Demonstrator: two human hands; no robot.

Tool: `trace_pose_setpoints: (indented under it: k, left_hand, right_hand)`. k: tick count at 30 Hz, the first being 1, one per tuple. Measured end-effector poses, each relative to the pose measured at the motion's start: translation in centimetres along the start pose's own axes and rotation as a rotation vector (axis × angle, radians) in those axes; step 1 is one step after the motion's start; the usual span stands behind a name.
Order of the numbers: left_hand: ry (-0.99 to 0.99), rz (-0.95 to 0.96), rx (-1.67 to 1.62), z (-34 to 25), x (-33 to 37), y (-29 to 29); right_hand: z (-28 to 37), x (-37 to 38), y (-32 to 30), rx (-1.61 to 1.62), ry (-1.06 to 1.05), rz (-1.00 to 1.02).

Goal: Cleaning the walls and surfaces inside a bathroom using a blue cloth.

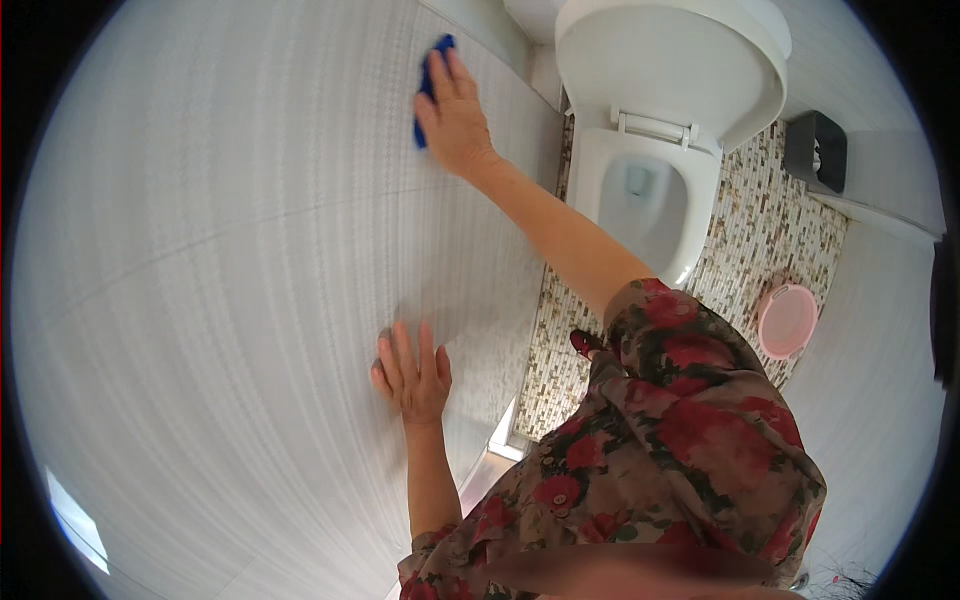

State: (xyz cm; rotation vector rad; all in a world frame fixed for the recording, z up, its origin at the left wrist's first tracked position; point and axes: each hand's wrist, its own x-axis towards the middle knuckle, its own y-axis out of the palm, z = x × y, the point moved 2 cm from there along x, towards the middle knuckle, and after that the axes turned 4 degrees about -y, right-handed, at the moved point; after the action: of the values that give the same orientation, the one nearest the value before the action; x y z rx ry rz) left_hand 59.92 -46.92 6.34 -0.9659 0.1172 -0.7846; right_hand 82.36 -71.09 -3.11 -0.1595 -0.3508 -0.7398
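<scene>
Floral shirt (690,430): red blooms on brown, nearest camera.
Blue cloth (425,82): dark, slightly blurred, partly covered, against pale wall (250,300).
Right hand (460,128): flat over cloth, fingers extended, unclenched.
Left hand (412,375): open-fingered at wall, grasping nothing.

Your right arm (560,230) stretches forward and to the left, your right hand (457,120) outstretched; your left hand (417,385) spreads its fingers (404,352).

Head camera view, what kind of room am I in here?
Most likely a bathroom: there's a white toilet with its lid raised, a mosaic-patterned floor, and a pink basin on that floor.
</scene>
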Motion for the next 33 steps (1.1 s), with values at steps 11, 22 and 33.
trace_pose_setpoints:
  k: [11,22,33]
  left_hand:
    - [0.045,0.107,0.038,-1.1,-0.9,1.7]
    - [0.06,0.085,0.092,-1.5,-0.9,2.0]
    - [-0.038,0.229,-0.649,-10.6,2.2,9.7]
  right_hand:
    - [-10.3,-14.5,0.0,0.074,0.903,0.25]
    - [-20.5,-2.0,0.0,-0.004,0.418,0.046]
    - [-17.9,-28.9,-0.3,0.038,1.047,0.393]
